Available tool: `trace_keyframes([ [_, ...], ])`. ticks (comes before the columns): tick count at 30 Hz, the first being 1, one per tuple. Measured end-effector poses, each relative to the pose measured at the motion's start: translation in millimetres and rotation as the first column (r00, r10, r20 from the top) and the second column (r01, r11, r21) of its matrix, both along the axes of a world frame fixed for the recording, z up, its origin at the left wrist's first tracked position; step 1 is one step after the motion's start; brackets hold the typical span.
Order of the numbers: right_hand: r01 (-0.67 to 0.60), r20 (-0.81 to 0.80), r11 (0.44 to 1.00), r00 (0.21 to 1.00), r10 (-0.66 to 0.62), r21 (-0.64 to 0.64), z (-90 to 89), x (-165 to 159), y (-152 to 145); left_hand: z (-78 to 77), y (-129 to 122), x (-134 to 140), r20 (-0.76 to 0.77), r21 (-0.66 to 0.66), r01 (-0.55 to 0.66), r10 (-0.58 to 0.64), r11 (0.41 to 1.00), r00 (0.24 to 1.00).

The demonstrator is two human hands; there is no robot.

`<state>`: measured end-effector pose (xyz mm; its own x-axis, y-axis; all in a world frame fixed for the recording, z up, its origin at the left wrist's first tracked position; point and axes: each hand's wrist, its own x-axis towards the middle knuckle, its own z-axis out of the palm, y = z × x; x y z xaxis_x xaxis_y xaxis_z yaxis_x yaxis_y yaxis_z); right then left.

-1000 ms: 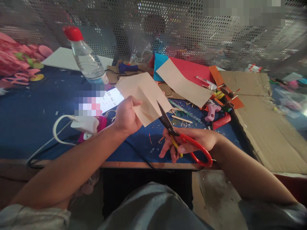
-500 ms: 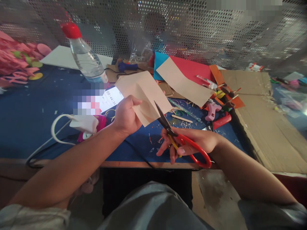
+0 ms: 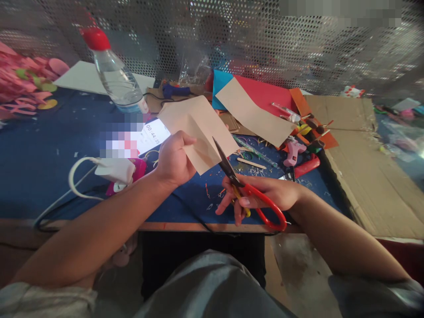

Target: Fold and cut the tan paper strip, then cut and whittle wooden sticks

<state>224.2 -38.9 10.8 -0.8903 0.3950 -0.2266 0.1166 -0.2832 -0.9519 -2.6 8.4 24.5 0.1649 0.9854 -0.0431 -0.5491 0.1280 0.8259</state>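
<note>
My left hand (image 3: 177, 159) is closed on a folded sheet of beige paper (image 3: 208, 115), thumb on top, holding it above the blue table. My right hand (image 3: 261, 192) grips red-handled scissors (image 3: 250, 190), with a yellow piece also showing by the fingers. The dark blades point up and left and lie at the paper's lower right edge, one blade over the sheet. Part of the other blade is hidden by the paper. Behind them a second beige paper strip (image 3: 255, 112) rests on red and blue sheets.
A water bottle (image 3: 115, 79) with a red cap stands behind a lit phone (image 3: 154, 137). A white charger (image 3: 115, 170) with cables lies at left. To the right are a pink glue gun (image 3: 294, 152), a red-handled tool (image 3: 306, 166), a wooden stick (image 3: 251, 163) and cardboard (image 3: 371, 168).
The scissors' red handle has shifted slightly left and up, and the right thumb has moved a little left. The left hand and paper have hardly moved.
</note>
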Motion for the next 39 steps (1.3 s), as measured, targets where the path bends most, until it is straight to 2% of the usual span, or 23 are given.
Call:
trace_keyframes([
  [10,-0.002,0.001,1.0,1.0,0.002,0.009,1.3,-1,0,-0.5,1,-1,-0.039,0.01,-0.037,0.037,0.999,0.999],
  [16,0.01,0.009,1.0,1.0,-0.01,-0.012,0.8,0,-1,1.0,0,1,0.022,-0.018,-0.026,0.027,0.999,0.999],
  [22,0.006,-0.011,1.0,1.0,-0.005,0.008,-0.5,0,0,-2.3,2,0,0.033,-0.051,-0.088,0.089,0.995,0.995],
  [30,0.002,-0.001,1.0,1.0,-0.002,-0.028,-4.4,0,1,-7.8,6,-2,0.021,0.019,-0.072,0.072,0.997,0.997],
  [39,-0.003,-0.003,0.999,1.0,0.002,-0.041,-3.5,-2,2,-8.7,7,-4,0.017,-0.006,-0.095,0.095,0.996,0.995],
])
